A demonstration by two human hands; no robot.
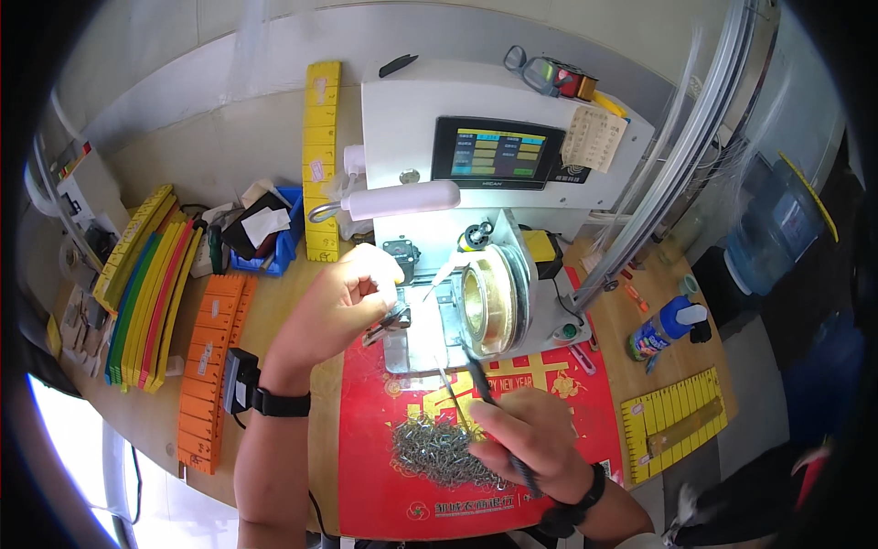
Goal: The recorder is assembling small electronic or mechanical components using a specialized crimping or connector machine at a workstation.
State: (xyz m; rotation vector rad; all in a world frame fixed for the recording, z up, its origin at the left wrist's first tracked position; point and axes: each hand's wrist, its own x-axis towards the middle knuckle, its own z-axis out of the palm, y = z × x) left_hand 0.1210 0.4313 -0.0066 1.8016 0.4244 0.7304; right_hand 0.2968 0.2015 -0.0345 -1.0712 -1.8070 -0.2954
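Observation:
My left hand (pixel 352 293) is at the left side of the lit work spot on a white benchtop machine (pixel 402 110). Its fingers are curled together in a pinch; glare and the fingers hide what they hold, if anything. My right hand (pixel 530 439) is closed round a slim, two-pronged tool like tweezers (pixel 482 380), dark on one side and silvery on the other. The prongs point up toward the machine's base, left of a gold-coloured wheel (pixel 476 304). Below them, a pile of small metal pieces (pixel 439 455) lies on a red printed mat (pixel 375 485), partly beneath my right hand.
A pale lamp (pixel 402 199) hangs over the work spot, below a screen (pixel 498 153). At left are an orange slotted rack (pixel 203 366), several coloured strips (pixel 151 311) and a blue bin (pixel 291 229). At right stand a blue-capped bottle (pixel 660 328) and a yellow slotted rack (pixel 672 412).

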